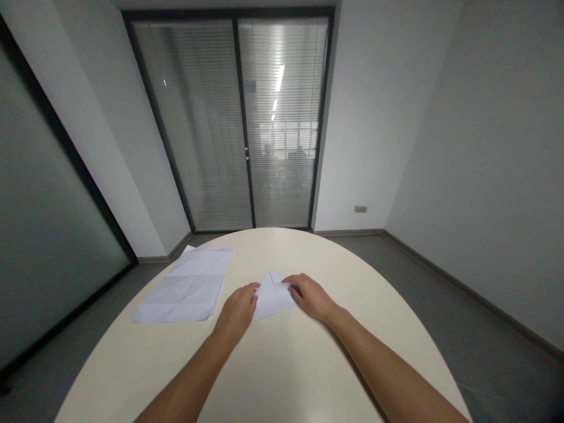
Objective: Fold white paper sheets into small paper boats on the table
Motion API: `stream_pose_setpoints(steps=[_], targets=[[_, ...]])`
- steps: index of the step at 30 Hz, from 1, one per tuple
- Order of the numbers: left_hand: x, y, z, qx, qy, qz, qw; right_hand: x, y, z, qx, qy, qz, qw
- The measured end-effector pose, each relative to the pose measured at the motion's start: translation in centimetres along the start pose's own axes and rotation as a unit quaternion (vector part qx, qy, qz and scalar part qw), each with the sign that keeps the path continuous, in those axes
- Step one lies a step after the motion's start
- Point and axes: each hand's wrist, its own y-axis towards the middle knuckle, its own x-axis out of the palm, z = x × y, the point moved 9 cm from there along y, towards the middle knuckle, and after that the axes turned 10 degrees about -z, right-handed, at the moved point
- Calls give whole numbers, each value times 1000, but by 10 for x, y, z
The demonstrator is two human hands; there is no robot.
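Note:
A folded sheet of white paper (pixel 274 302) lies on the table between my hands, its upper part coming to a triangular point. My left hand (pixel 240 304) grips the paper's left edge, thumb and fingers closed on it. At the upper right edge, my right hand (pixel 308 295) pinches the same paper between thumb and fingers. Parts of both side edges are hidden behind my fingers.
Several creased white sheets (pixel 185 288) lie stacked on the left of the round cream table (pixel 282 370). Beyond the table stand glass doors with blinds (pixel 282 188). A wall socket (pixel 360 209) sits low on the back wall.

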Motion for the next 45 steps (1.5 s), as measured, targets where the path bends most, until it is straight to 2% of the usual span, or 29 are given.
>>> stream_pose_setpoints(steps=[8,18,21,25,32,36,40,45], targets=[[-3,0,0,-14,-12,1,1000,-1,0,5,48,-16,-1,999],[0,0,-1,1,8,17,1000,1,2,6,47,-28,18,998],[-1,-1,2,32,28,34,998,2,2,7,48,-35,17,998],[-6,-4,15,108,51,65,991,2,2,6,48,-38,18,998],[1,-14,43,156,5,-26,987,3,5,6,49,-30,19,998],[8,-20,55,184,28,-80,979,5,7,7,46,-30,20,998],[12,-21,54,175,38,-106,978,4,6,3,45,-43,20,998],[15,-21,54,170,46,-108,978,-6,5,-14,22,-126,50,990]])
